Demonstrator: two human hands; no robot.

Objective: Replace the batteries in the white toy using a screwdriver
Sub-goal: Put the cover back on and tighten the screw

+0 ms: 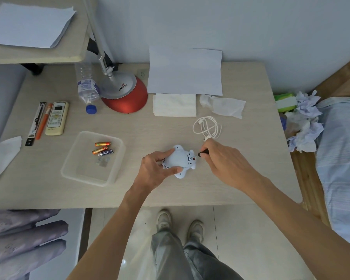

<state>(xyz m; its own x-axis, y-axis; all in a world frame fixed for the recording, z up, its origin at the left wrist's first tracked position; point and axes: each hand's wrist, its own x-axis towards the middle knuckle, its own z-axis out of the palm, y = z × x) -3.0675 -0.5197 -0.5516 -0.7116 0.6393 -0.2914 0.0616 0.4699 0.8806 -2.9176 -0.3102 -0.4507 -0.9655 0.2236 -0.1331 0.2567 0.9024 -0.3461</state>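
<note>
White toy [179, 158] lies crosswise; screwdriver [201, 154] tip points left into it

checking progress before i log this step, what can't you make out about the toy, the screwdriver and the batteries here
All in the head view:
1. screwdriver: the right hand hides most of its handle; the tip is too small to tell its type.
2. white toy: the left hand covers one end; whether a screw is out is too small to see.
3. batteries in the tray: labels too small to read.
</note>
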